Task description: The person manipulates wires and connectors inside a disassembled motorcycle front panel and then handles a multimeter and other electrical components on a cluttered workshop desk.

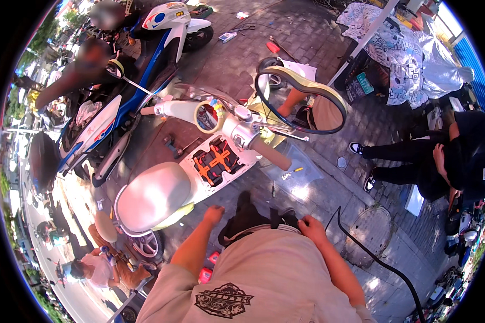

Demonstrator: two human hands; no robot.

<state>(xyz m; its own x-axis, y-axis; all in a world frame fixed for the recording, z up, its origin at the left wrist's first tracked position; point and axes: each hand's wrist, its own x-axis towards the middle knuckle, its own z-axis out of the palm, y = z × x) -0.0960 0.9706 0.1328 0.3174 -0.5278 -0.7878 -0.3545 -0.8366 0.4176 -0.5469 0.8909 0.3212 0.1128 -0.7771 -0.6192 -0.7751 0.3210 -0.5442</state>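
Observation:
A cream electric scooter stands in front of me, with its pale seat [157, 195] to the left and its brown handlebar grip [272, 154] toward me. Its floorboard compartment lies uncovered, showing black battery blocks with orange straps [219, 157]. My left hand [215, 215] hangs low between the seat and my dark trousers [246, 215], its fingers curled with nothing visible in them. At my right hip, my right hand [310, 226] rests against the trousers with bent fingers; whatever they may hold is hidden. A rounded mirror [335, 114] rises beyond the grip.
A blue-and-white scooter [125, 107] stands at the left. Clear plastic sheeting [302, 180] with a yellow-handled tool [298, 170] lies on the paving. A black cable [380, 262] curves along the right. Another person in dark clothes [469, 156] stands there; someone sits at lower left.

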